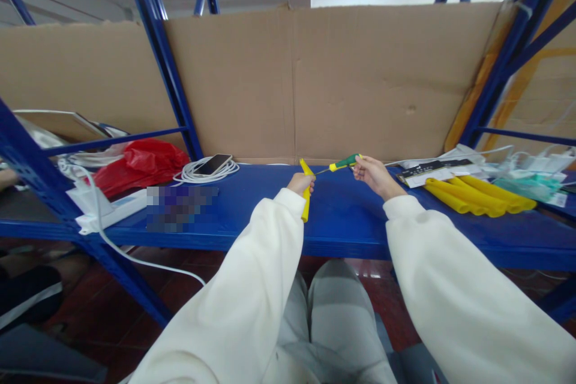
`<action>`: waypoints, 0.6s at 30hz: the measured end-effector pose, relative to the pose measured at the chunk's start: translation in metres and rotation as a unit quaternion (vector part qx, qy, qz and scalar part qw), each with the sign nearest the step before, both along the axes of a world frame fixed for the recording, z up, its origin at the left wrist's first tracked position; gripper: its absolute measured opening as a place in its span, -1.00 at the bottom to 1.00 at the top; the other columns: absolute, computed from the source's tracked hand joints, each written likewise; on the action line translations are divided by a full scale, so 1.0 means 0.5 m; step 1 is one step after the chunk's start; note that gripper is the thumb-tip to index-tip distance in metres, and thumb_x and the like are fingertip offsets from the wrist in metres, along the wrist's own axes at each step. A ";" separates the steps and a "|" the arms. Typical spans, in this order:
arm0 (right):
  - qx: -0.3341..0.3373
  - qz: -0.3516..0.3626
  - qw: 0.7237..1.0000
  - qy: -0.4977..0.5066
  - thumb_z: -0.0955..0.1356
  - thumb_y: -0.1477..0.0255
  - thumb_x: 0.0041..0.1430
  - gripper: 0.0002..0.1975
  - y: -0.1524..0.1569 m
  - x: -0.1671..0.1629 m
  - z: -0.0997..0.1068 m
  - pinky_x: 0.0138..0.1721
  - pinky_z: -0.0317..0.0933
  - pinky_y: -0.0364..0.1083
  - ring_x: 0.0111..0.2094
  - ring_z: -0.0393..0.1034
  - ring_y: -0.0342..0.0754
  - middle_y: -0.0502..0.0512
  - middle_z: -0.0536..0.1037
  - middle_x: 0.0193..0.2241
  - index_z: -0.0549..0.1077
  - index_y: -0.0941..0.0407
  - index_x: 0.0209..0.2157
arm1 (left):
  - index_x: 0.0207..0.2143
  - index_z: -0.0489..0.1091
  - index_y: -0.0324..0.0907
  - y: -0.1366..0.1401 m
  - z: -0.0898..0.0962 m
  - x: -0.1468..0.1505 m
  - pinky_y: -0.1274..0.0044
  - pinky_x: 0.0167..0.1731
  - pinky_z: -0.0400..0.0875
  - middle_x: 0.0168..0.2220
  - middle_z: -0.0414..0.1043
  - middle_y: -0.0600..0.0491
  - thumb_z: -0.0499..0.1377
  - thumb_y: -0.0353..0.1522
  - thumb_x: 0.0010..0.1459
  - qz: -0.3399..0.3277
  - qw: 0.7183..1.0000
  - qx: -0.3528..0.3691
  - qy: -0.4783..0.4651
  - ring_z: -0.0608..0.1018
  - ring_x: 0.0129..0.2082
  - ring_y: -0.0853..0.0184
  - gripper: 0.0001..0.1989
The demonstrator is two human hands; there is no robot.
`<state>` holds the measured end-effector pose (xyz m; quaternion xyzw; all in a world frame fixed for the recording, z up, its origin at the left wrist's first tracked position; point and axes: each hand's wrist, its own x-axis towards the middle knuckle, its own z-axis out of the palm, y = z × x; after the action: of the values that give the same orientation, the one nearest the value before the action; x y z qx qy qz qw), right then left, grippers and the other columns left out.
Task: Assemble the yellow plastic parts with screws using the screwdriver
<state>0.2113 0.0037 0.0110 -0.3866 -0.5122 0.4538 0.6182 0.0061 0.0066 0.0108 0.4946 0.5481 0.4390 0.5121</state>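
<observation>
My left hand (302,183) is closed round a long, narrow yellow piece (306,211), whose ends stick out above and below the fingers. Its exact kind is too small to make out. A screwdriver with a green and yellow handle (345,162) is gripped at the handle end by my right hand (372,175). The thin metal shaft points left, and its tip meets the yellow piece beside my left fingers; how far in it reaches is hidden. Both hands are just above the blue shelf (346,216).
Several yellow tube-like pieces (468,195) lie at right, beside a printed packet (434,172) and white cables. Leftward are a phone (213,164) on a coiled white cable (191,175), a red plastic bag (139,165) and a white power strip (121,207). Cardboard (351,78) walls the back between blue posts.
</observation>
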 end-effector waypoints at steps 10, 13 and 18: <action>-0.009 -0.035 0.999 0.010 0.52 0.13 -0.02 -0.58 0.010 0.002 -0.007 -0.65 0.15 -0.24 -0.68 0.25 -0.25 -0.12 0.38 -0.67 0.31 0.09 -0.47 | -0.52 0.27 -0.22 -0.008 0.006 0.003 0.62 -0.65 0.08 -0.72 0.13 0.24 0.16 -0.57 0.15 -0.004 1.000 -0.010 0.002 0.20 -0.75 0.53 -0.78; -0.003 -0.042 0.999 0.004 0.51 0.07 -0.04 -0.56 0.013 0.003 -0.010 -0.67 0.11 -0.23 -0.71 0.21 -0.24 -0.15 0.33 -0.72 0.31 0.08 -0.46 | -0.53 0.28 -0.22 -0.007 0.005 0.003 0.61 -0.64 0.08 -0.72 0.13 0.24 0.19 -0.56 0.13 -0.006 1.000 -0.010 0.000 0.19 -0.76 0.54 -0.78; -0.007 -0.026 1.000 -0.010 0.51 0.10 -0.01 -0.58 0.011 0.004 -0.009 -0.67 0.09 -0.23 -0.72 0.18 -0.25 -0.15 0.30 -0.73 0.32 0.09 -0.48 | -0.51 0.29 -0.22 -0.007 0.004 0.002 0.60 -0.64 0.09 -0.73 0.12 0.24 0.15 -0.57 0.15 -0.005 1.000 -0.007 0.003 0.21 -0.75 0.51 -0.80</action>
<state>0.2133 0.0091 0.0062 -0.4081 -0.5051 0.4374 0.6221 0.0073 0.0032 0.0127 0.4954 0.5502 0.4311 0.5158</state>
